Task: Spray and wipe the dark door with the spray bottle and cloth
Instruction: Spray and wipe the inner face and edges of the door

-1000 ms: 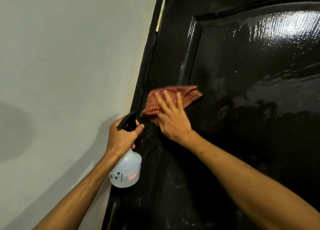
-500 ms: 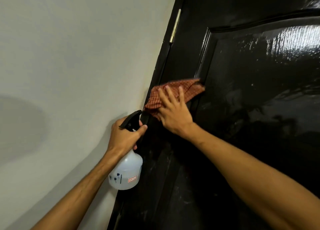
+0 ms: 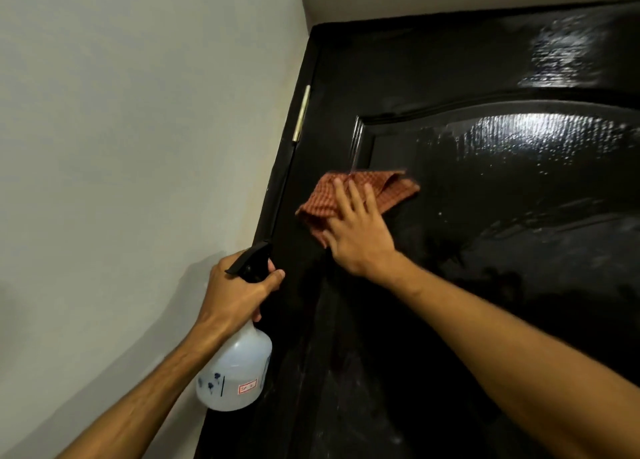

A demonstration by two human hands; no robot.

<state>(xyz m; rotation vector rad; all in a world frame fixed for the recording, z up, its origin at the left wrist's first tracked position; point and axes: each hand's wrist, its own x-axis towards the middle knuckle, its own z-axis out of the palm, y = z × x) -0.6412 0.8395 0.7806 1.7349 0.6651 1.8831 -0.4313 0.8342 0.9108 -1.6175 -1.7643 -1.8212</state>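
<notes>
A glossy dark door (image 3: 485,216) with a raised arched panel fills the right side, wet and shiny in its upper part. My right hand (image 3: 356,230) lies flat with straight fingers on a folded red-orange checked cloth (image 3: 388,190), pressing it against the door at the panel's left edge. My left hand (image 3: 235,292) grips the neck of a translucent white spray bottle (image 3: 235,372) with a black trigger head, held beside the door's hinge edge.
A plain pale wall (image 3: 121,147) runs along the left. A brass hinge (image 3: 301,112) sits on the door's left edge, above the cloth. The black door frame top and a strip of light wall show at the upper right.
The view has tilted up, so the door's top edge now shows. My right hand and the cloth have shifted slightly right onto the panel's edge. The bottle stays in my left hand.
</notes>
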